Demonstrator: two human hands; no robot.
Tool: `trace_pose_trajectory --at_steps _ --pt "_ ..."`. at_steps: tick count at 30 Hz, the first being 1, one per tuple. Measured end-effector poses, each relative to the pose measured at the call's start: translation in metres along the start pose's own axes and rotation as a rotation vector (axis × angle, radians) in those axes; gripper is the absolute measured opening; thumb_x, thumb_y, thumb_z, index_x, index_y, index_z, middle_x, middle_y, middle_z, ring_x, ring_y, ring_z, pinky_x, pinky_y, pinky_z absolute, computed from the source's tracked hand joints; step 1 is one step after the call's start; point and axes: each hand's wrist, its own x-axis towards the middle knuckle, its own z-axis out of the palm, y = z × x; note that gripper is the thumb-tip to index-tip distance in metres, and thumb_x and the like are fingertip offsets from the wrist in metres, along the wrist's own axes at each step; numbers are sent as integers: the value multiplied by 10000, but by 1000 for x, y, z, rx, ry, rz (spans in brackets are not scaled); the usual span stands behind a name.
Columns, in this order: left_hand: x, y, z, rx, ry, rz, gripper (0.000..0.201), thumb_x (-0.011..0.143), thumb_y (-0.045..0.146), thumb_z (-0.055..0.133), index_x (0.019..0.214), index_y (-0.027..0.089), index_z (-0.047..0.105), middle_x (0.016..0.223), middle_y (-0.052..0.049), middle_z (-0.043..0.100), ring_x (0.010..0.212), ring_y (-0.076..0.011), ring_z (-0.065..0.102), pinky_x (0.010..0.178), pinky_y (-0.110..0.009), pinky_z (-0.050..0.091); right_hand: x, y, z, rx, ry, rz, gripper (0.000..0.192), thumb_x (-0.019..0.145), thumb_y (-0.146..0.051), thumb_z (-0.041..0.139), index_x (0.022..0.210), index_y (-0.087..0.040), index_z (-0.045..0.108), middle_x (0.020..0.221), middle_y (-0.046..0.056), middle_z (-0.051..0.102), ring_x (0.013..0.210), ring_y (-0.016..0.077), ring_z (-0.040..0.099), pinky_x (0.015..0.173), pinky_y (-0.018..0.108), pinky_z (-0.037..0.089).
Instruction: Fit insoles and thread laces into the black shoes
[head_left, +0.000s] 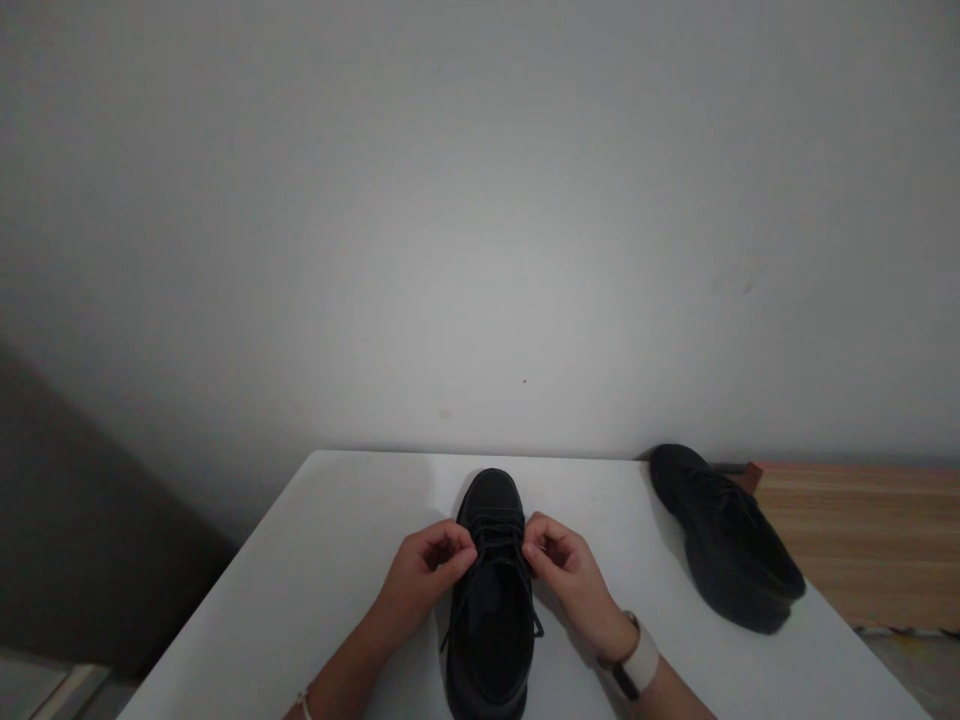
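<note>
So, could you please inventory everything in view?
Wall: one, pale grey, background
Table: one, white, lower centre
Wooden surface: one, brown, right
Dark surface: one, grey, left
Pale ledge: one, whitish, lower left
Central shoe: one, black, table's middle
Farther shoe: one, black, table's right side
Laces: count unclear, black, both shoes
Watch: one, pale band, right wrist
Bracelet: one, pale, left forearm
Left hand: one, bare, pinched at central shoe's left edge
Right hand: one, bare, pinched at its right edge
</note>
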Motion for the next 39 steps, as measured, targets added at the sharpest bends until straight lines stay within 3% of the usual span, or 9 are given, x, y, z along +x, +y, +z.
trace_pose_trajectory --at_steps 14,23,29,39 --pt "-4 4 8 57 71 46 221 835 364 645 735 179 579 697 19 519 673 -140 496 641 -238 415 -3 2 9 -36 95 -74 353 851 -501 686 730 -206 533 679 -32 462 624 134 408 573 260 339" --pt "-4 4 1 54 92 89 158 803 325 701 808 167 717 743 -21 634 716 -169 580 680 -262 449 -3 -3 8 -15 70 -37 326 853 -494 689 756 -208 568 682 -26 469 625 141 422 570 267 347" --pt "-3 2 -2 59 93 119 123 777 295 731 805 180 767 706 -18 630 697 -168 582 671 -264 443 -1 0 3 -18 30 -29 352 790 -517 747 773 -197 601 686 -29 478 616 132 415 575 263 322" --pt "-5 5 0 141 117 148 121 798 297 718 780 190 773 698 -28 636 690 -177 583 666 -277 447 -3 -3 7 -73 62 -65 365 847 -520 683 716 -209 547 676 -26 460 621 142 412 568 268 339"
